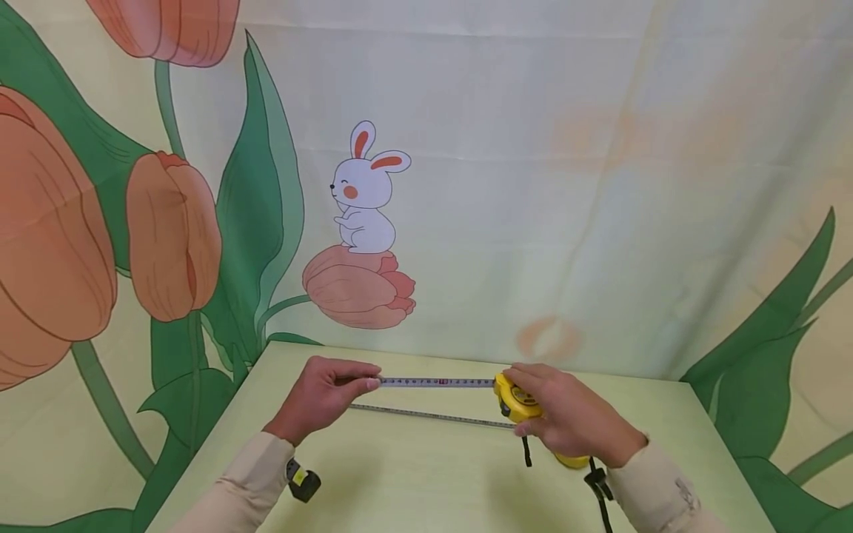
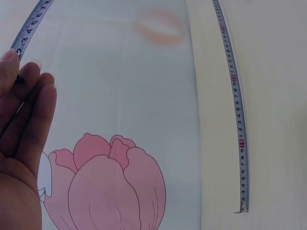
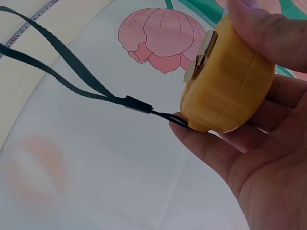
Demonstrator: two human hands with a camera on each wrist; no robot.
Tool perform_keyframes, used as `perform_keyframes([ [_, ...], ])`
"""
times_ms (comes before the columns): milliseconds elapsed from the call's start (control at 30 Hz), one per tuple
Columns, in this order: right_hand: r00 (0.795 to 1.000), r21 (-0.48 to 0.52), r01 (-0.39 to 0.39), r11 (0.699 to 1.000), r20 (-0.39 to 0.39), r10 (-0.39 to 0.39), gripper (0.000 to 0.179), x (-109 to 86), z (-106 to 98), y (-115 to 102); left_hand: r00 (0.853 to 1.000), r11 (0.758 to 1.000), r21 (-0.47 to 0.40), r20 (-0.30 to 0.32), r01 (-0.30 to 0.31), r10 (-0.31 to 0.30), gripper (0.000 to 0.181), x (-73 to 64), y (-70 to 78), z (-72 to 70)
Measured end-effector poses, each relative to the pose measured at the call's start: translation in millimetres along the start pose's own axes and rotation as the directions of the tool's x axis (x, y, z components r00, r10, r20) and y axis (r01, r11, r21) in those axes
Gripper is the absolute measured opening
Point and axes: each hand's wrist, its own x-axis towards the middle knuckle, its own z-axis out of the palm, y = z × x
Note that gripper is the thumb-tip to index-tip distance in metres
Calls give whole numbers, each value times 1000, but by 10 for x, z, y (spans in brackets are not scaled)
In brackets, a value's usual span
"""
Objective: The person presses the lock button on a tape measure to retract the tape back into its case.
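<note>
My right hand (image 1: 569, 407) holds a yellow tape measure (image 1: 518, 402) by its case, thumb on one side and fingers on the other. From it a metal blade (image 1: 433, 383) runs out straight to the left. My left hand (image 1: 323, 396) pinches that blade's end between thumb and fingers; the end hook is mostly hidden. In the right wrist view a dark wrist strap (image 3: 72, 52) hangs from the held case. A second tape blade (image 2: 238, 110) lies on the table, pulled out, its hook end bare. Below my right hand shows part of another yellow case (image 1: 573, 460).
The pale table (image 1: 413, 481) ends at a hanging cloth backdrop (image 1: 500, 185) printed with tulips and a rabbit. A black strap (image 1: 603, 503) lies by my right cuff. A small black object with a yellow mark (image 1: 303, 481) shows beside my left cuff.
</note>
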Motion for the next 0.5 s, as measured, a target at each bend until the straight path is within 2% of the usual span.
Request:
perform_keyframes([
  [200, 1000, 31, -3, 1000, 7, 3, 66, 10, 6, -13, 1000, 1000, -9, 5, 8, -8, 22, 7, 4, 16],
  [500, 1000, 21, -5, 1000, 11, 5, 65, 35, 3, -26, 1000, 1000, -5, 3, 3, -3, 22, 18, 10, 28],
])
